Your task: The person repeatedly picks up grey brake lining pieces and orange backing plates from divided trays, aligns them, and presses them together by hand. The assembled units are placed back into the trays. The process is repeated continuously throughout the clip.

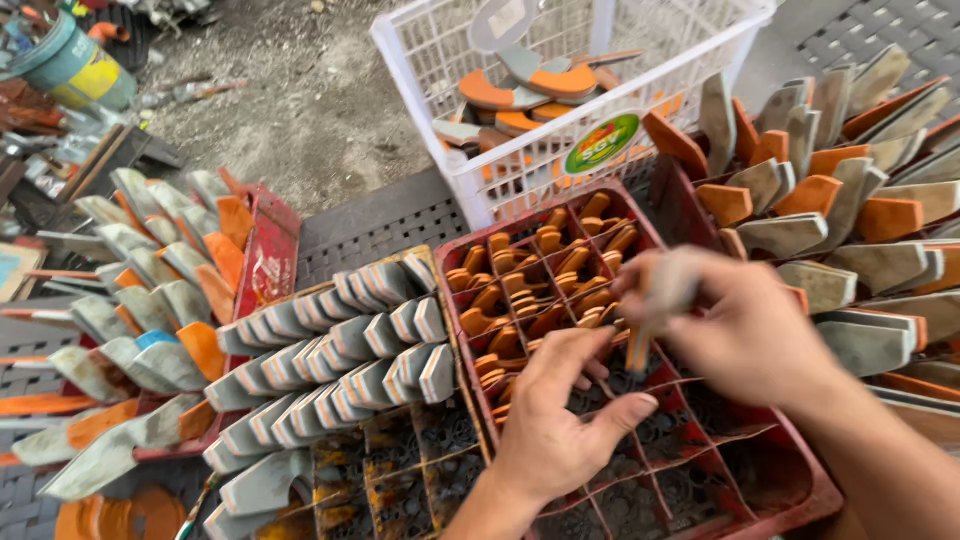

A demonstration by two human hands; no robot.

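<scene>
My right hand (pixel 745 325) grips a grey metal blade with an orange end (pixel 668 290), blurred, held upright over a red divided crate (pixel 700 500). The crate's far cells hold several orange-handled blades (pixel 545 280) standing on end; its near cells show bare bottoms. My left hand (pixel 565 415) hovers over the crate's middle cells, fingers spread, thumb out to the right, holding nothing.
A yellowish divided crate (pixel 390 480) to the left carries rows of grey blades (pixel 340 350). A white plastic basket (pixel 440 160) with curved orange and grey blades stands behind. More blades are stacked at the right (pixel 850 200) and in a red crate at the left (pixel 270 250).
</scene>
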